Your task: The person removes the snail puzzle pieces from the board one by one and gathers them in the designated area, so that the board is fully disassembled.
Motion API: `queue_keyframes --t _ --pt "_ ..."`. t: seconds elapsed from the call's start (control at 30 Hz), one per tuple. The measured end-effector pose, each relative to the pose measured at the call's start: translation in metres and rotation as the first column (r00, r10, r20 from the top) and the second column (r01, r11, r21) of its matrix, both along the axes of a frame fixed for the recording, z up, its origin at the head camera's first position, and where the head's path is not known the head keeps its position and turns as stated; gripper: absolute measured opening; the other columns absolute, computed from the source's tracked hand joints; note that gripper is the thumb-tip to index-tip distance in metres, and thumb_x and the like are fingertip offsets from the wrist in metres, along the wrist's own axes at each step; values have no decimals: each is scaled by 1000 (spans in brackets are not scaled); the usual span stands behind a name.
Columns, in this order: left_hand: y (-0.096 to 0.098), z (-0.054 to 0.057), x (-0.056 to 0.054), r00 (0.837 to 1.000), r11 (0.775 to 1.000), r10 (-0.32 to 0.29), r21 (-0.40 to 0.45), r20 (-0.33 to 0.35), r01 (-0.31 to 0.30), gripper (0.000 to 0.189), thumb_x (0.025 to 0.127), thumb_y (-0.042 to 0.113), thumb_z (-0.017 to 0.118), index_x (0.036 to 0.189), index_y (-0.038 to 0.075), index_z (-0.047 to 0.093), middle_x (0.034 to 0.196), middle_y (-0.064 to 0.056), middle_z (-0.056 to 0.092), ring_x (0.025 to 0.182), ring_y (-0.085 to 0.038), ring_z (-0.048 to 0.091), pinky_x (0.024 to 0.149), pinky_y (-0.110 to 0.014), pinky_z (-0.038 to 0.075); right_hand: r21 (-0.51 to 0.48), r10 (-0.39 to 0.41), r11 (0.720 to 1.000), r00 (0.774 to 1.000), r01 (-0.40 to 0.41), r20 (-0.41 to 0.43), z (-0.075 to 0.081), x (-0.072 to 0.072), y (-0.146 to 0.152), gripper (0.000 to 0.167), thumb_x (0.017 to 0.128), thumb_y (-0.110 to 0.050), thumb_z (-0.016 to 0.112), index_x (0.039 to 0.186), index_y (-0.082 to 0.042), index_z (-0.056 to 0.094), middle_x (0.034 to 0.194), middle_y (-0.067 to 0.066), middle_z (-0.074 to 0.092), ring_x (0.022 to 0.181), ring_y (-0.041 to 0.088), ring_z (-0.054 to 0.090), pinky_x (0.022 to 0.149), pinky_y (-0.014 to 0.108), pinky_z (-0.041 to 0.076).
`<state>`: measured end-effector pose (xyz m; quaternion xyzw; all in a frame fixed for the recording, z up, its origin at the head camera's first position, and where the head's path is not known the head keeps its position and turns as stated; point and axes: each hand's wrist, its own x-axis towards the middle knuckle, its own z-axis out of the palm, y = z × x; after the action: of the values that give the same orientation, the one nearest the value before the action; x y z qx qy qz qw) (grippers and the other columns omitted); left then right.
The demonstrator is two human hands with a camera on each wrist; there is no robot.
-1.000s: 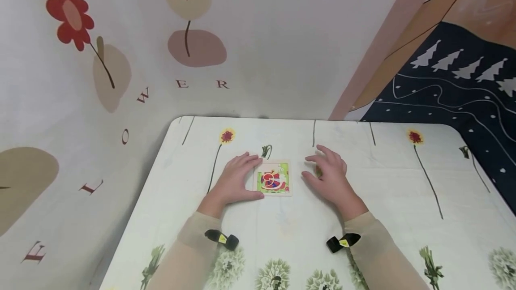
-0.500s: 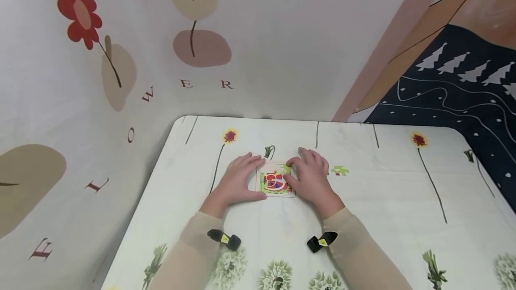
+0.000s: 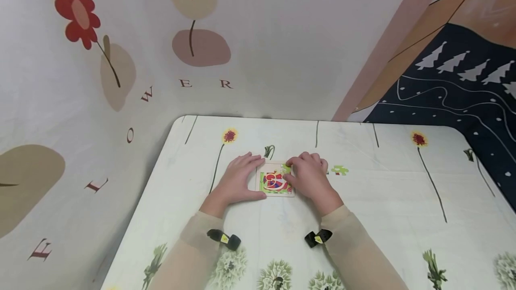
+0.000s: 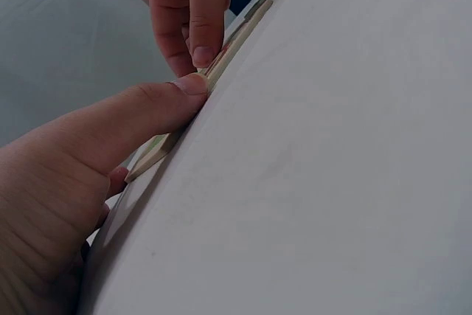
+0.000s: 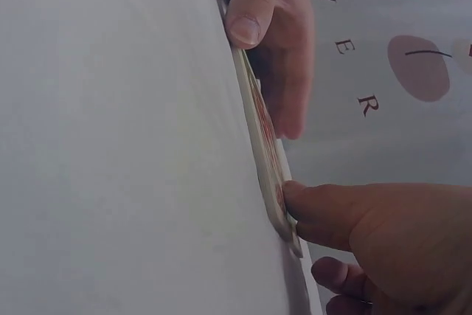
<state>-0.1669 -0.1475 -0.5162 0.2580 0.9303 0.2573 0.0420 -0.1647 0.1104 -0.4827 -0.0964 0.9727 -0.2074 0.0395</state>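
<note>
One board (image 3: 275,188) lies on the surface (image 3: 383,200), between the hands. The left hand (image 3: 237,181) is spread, its thumb at the board's near edge and forefinger by the far-left corner, presumably to stop it sliding. The right hand (image 3: 311,178) brings thumb and forefinger to the far-right part; whether they pinch anything cannot be told. A green piece (image 3: 340,170) rests just beside that hand, probably for easy reach.

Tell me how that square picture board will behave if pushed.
The square picture board would probably act stiff, as its sides look straight. It seems likely to slide rather than roll or tip, since it's broad and flat. Being thin, it's probably light.
</note>
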Motion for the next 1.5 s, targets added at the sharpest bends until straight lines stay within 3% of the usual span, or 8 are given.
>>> queue_keyframes --t 0.27,0.43,0.63,0.83,0.97,1.2,1.5 --pt "-1 -2 0 1000 1000 -2 14 7 2 108 74 62 89 163 17 47 169 -3 41 161 -30 22 130 -52 13 -45 -13 999 999 14 41 1 -4 -1 37 91 -35 88 121 -18 75 123 7 62 121 34 47 103 60 34" --pt "-1 -2 -1 1000 1000 4 17 9 -4 110 73 62 90 164 16 46 169 -3 40 161 -30 22 130 -53 13 -93 -9 996 1000 9 -5 -1 -6 0 38 87 -31 92 118 -15 76 128 7 67 120 32 49 97 54 38" --pt "0 -2 -1 1000 1000 5 16 11 -5 111 73 61 90 164 16 45 170 -3 39 161 -30 21 130 -52 12 -137 22 990 998 -30 -56 -2 -7 -1 38 85 -25 93 118 -13 79 118 2 76 108 26 57 89 46 40" --pt "0 0 0 1000 1000 4 20 8 -4 110 73 60 91 163 16 46 169 -4 41 161 -31 22 130 -53 13 -62 109 991 987 -117 -120 -1 -6 2 42 87 -22 90 127 -15 80 121 4 75 108 26 58 87 47 40" --pt "0 1 0 1000 1000 2 26 5 -2 109 73 58 92 163 15 47 168 -4 41 161 -31 23 130 -53 14 -32 154 987 977 -160 -149 1 -4 4 42 87 -17 87 128 -15 80 119 5 73 109 28 58 88 50 40" --pt "0 2 0 1000 1000 10 22 21 -10 109 73 57 92 163 15 46 169 -4 41 161 -31 22 130 -53 12 -15 171 985 978 -174 -118 2 -3 6 38 94 -16 84 131 -15 78 122 5 72 114 29 58 93 52 40" --pt "0 2 0 1000 1000 4 14 20 -4 110 73 57 92 163 15 46 169 -5 41 161 -31 22 130 -53 12 -7 179 983 977 -181 -119 -1 -4 12 35 98 -14 80 132 -18 76 136 8 67 135 36 48 107 60 35"
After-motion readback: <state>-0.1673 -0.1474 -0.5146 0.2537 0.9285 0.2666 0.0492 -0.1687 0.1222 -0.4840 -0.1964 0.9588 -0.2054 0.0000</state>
